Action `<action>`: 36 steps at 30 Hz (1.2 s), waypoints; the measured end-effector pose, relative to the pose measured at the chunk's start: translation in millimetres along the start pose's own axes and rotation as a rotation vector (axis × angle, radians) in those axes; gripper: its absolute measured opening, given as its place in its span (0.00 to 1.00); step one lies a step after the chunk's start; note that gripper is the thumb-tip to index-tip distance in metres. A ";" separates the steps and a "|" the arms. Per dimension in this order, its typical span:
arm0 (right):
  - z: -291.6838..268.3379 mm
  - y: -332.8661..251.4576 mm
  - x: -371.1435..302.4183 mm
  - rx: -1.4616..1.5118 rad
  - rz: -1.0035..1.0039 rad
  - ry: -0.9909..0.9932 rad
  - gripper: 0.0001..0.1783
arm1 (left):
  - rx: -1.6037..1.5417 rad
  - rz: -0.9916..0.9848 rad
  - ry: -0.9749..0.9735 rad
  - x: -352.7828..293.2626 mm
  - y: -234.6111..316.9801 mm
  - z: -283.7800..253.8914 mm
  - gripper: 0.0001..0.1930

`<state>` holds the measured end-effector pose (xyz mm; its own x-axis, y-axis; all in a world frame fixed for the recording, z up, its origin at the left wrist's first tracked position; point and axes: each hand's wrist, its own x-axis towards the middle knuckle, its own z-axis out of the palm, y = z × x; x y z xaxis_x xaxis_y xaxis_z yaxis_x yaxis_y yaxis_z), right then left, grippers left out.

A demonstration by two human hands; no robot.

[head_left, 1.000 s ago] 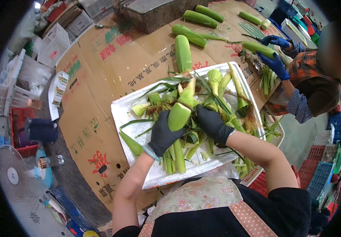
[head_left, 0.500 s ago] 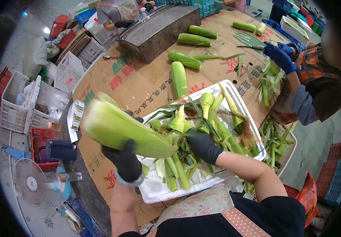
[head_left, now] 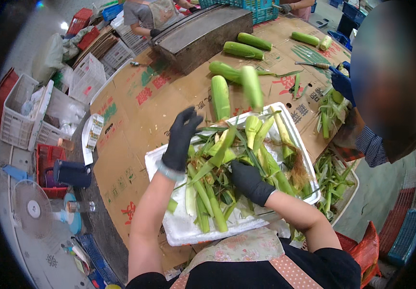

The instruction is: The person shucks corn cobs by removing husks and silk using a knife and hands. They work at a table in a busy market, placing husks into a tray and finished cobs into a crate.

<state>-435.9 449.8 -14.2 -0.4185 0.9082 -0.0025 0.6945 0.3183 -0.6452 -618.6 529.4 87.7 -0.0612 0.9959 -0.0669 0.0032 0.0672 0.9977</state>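
My left hand [head_left: 183,139], in a black glove, is raised over the far left part of a white foam tray [head_left: 179,231], fingers apart and holding nothing. Beyond the tray a blurred ear of corn [head_left: 252,89] is in mid-air, in front of another ear in its green husk [head_left: 220,98]. My right hand [head_left: 251,182], gloved in black too, is curled low over the tray among corn husks and cut stalks [head_left: 213,204]; whatever its fingers hold is hidden. A brown tuft of corn silk [head_left: 301,168] hangs at the tray's right side.
Cardboard [head_left: 116,168] covers the table. More husked ears [head_left: 243,50] lie at the far side beside a metal box [head_left: 212,36]. At right, a co-worker's blue-gloved hand [head_left: 343,86] is near a knife [head_left: 313,64]. A bin of husks [head_left: 333,183] stands right of my tray.
My left hand has let go of the large ear of corn and moved up, its fingers opening. That ear has flown away to the far right. My right hand stays over the husks.
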 end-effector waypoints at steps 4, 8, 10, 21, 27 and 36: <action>-34.0 -18.6 -25.8 -0.056 -0.040 -0.169 0.14 | 0.090 -0.147 0.056 -106.8 -17.4 -53.9 0.16; -58.8 -50.0 -59.0 0.098 0.024 0.154 0.14 | 0.033 -0.246 0.110 -193.5 -37.6 -52.6 0.12; -55.0 -49.8 -63.7 0.023 -0.020 0.272 0.14 | -0.041 -0.308 0.033 -211.0 -49.7 -33.6 0.11; 15.8 -97.8 -77.3 0.551 -0.140 0.070 0.15 | -0.098 -0.200 -0.206 -246.9 -81.7 15.7 0.15; -5.6 -117.5 -77.5 0.406 -0.333 0.031 0.27 | -0.258 -0.441 -0.106 -277.7 -67.6 -27.3 0.16; -109.4 112.4 -101.8 -0.185 0.354 0.696 0.20 | -0.025 -0.232 0.491 -348.2 -133.6 -167.8 0.25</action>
<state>-251.3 422.9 -2.9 0.2634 0.9055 0.3326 0.8290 -0.0361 -0.5581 -765.1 163.4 -21.1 -0.5168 0.8088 -0.2805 -0.0895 0.2749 0.9573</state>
